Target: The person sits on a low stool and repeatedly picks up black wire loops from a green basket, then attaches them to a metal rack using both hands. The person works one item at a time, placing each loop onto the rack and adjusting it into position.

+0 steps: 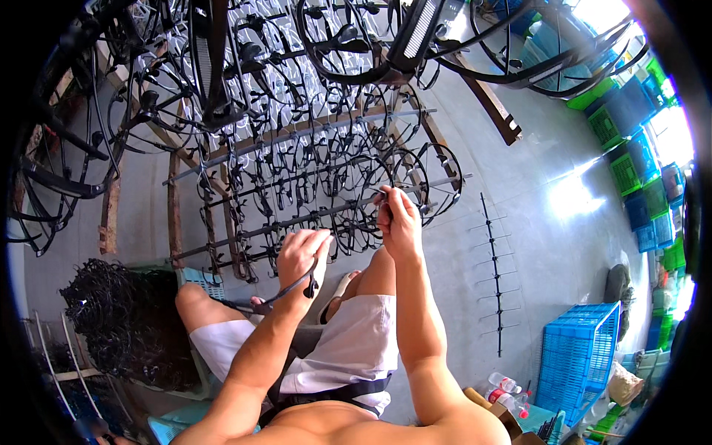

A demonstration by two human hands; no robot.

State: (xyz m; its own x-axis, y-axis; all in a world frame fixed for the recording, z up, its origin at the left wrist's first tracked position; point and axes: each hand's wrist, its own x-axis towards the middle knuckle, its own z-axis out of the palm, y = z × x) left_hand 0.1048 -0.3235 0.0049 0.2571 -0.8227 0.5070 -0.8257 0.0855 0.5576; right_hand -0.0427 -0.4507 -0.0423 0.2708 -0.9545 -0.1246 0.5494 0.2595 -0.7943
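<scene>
My left hand (300, 254) is closed around a thin black curved frame piece (293, 288) whose end hangs below the hand over my knees. My right hand (398, 216) is raised to a grey rod (326, 211) of the rack in front of me, fingers pinched on a small black part at the rod. The wooden rack (175, 215) carries several rows of black ring-shaped frames (348, 170) hung on horizontal rods. I sit with white shorts (348, 345) and bare knees just below the rack.
A heap of black frame pieces (126, 311) fills a green crate at my left. A bare black rod with side pegs (493, 267) lies on the concrete floor at right. Blue crates (578, 356) and green crates (627, 174) stand to the right. Plastic bottles (504, 386) lie nearby.
</scene>
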